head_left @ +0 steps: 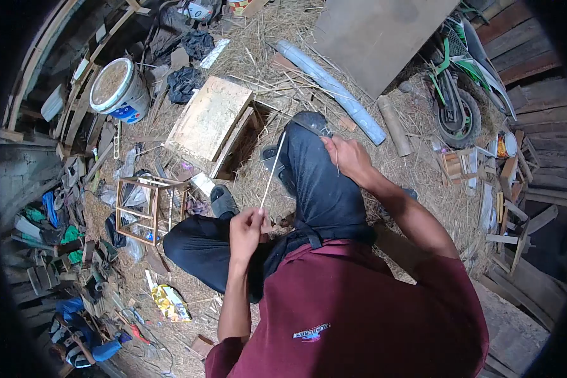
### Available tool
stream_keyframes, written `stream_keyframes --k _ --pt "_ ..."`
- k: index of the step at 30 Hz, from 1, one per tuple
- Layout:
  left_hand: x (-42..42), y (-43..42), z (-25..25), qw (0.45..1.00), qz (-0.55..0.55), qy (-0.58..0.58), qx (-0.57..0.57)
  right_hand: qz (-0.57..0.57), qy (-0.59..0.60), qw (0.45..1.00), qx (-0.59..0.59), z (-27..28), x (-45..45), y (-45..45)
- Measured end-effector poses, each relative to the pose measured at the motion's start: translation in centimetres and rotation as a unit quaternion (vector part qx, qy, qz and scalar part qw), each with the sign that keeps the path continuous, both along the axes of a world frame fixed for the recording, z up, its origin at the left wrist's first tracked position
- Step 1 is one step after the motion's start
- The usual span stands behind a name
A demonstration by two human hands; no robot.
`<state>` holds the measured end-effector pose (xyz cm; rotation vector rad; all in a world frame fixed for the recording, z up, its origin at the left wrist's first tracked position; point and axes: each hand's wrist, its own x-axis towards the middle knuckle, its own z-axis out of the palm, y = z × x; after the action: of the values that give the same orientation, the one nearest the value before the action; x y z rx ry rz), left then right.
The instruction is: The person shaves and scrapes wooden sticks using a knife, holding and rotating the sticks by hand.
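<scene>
My left hand (246, 234) is closed around the lower end of a thin pale stick (271, 173), which slants up toward my raised knee. My right hand (348, 157) is closed beside that knee, gripping a dark narrow knife (310, 128) whose blade lies across the knee near the stick's upper end. Its handle is hidden in my fingers. A thin strip hangs just below the right hand. I sit with dark trousers (324, 183) and sandals showing, one leg folded out to the left.
Ahead stands a pale wooden box (211, 116); a small wooden frame (151, 208) sits to the left. Farther off are a white bucket (121, 91), a blue-grey roll (334, 88), a board (378, 38) and a motorbike (463, 94). Straw covers the floor. Another person (75, 334) is at lower left.
</scene>
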<state>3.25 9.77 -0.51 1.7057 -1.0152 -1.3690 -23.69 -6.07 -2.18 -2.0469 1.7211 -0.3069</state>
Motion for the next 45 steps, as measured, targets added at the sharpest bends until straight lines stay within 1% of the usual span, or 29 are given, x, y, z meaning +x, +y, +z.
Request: stream_keyframes --k 2,4,5,6,7,8,10,11,14,15,18,19,22,24,25,26,29,30,32,34,36,37,40,41,44,45 --pt "-2.2 -2.9 -0.2 0.998 -0.014 -0.05 -0.045 0.03 -0.004 0.999 -0.011 -0.1 -0.1 0.3" --pt "-5.0 -6.4 1.0 0.993 -0.02 -0.073 -0.086 0.074 -0.009 0.997 -0.016 0.0 0.5 0.7" --pt "-6.0 -8.0 1.1 0.99 -0.029 -0.097 -0.096 0.082 -0.016 0.996 -0.011 1.2 1.1 1.0" --pt "-6.9 -9.5 1.2 0.986 -0.038 -0.122 -0.106 0.094 -0.018 0.995 -0.017 1.1 1.3 1.0" --pt "-7.5 -10.7 0.9 0.975 -0.028 -0.165 -0.145 0.105 -0.019 0.994 -0.021 0.8 1.5 1.0" --pt "-7.7 -11.3 0.5 0.972 -0.024 -0.177 -0.155 0.117 -0.021 0.993 -0.025 0.6 1.7 0.9" --pt "-8.1 -12.0 0.5 0.965 -0.017 -0.198 -0.173 0.095 0.001 0.995 0.005 1.0 1.9 0.3" --pt "-7.8 -11.5 0.6 0.971 -0.027 -0.189 -0.145 0.082 0.005 0.996 0.017 1.0 2.1 0.0" --pt "-7.0 -9.6 0.6 0.971 -0.046 -0.197 -0.13 0.059 0.02 0.997 0.034 0.9 2.1 -0.4" --pt "-6.7 -8.8 0.0 0.973 -0.039 -0.188 -0.129 0.053 0.026 0.998 0.035 1.0 2.1 -0.4" --pt "-5.6 -6.1 0.8 0.983 -0.046 -0.154 -0.089 0.036 0.03 0.998 0.049 2.1 1.8 -0.3" --pt "-5.3 -5.0 0.7 0.988 -0.033 -0.135 -0.073 0.031 0.032 0.998 0.054 2.1 1.6 -0.3" --pt "-3.5 -1.9 1.3 0.992 -0.043 -0.109 -0.054 0.009 0.037 0.997 0.063 2.0 0.9 -0.5" --pt "-1.7 0.6 0.8 0.999 -0.01 -0.047 0.001 -0.016 0.036 0.997 0.063 2.0 0.4 -0.7" --pt "-0.9 1.3 0.6 1.0 0.011 -0.003 0.004 -0.021 0.026 0.997 0.069 1.3 0.2 -0.8" --pt "-0.5 1.4 0.2 1.0 0.01 -0.016 0.002 -0.021 0.02 0.998 0.064 1.0 0.0 -0.6" --pt "-1.2 -0.8 0.8 0.998 0.024 -0.066 0.003 -0.008 0.005 0.998 0.056 1.0 0.1 -0.3" --pt "-1.8 -2.1 0.3 0.999 0.02 -0.043 -0.001 0.001 0.001 0.998 0.059 1.3 0.4 0.0" --pt "-3.3 -5.1 -1.1 0.996 -0.007 -0.066 -0.063 0.023 -0.007 0.998 0.055 1.6 0.8 0.4" --pt "-5.0 -8.5 -0.8 0.996 -0.02 -0.032 -0.085 0.053 -0.018 0.997 0.047 1.2 1.4 0.6" --pt "-6.1 -11.5 -1.2 0.993 -0.041 -0.055 -0.1 0.093 -0.005 0.995 0.04 1.2 1.9 0.5" --pt "-6.6 -12.6 -1.6 0.994 -0.044 -0.033 -0.093 0.105 0.002 0.993 0.044 1.4 2.1 0.4" --pt "-6.3 -13.0 -2.0 0.996 -0.041 0.007 -0.081 0.117 0.015 0.992 0.037 1.6 2.0 -0.3" --pt "-6.1 -12.6 -2.2 0.998 -0.036 0.009 -0.06 0.119 0.017 0.992 0.034 1.5 2.0 -0.5" --pt "-6.3 -10.7 -3.0 0.996 -0.019 -0.006 -0.092 0.103 0.053 0.99 0.079 2.3 2.1 -1.0" --pt "-6.1 -10.1 -2.8 0.995 -0.03 -0.021 -0.089 0.097 0.047 0.992 0.072 2.5 2.1 -0.9"
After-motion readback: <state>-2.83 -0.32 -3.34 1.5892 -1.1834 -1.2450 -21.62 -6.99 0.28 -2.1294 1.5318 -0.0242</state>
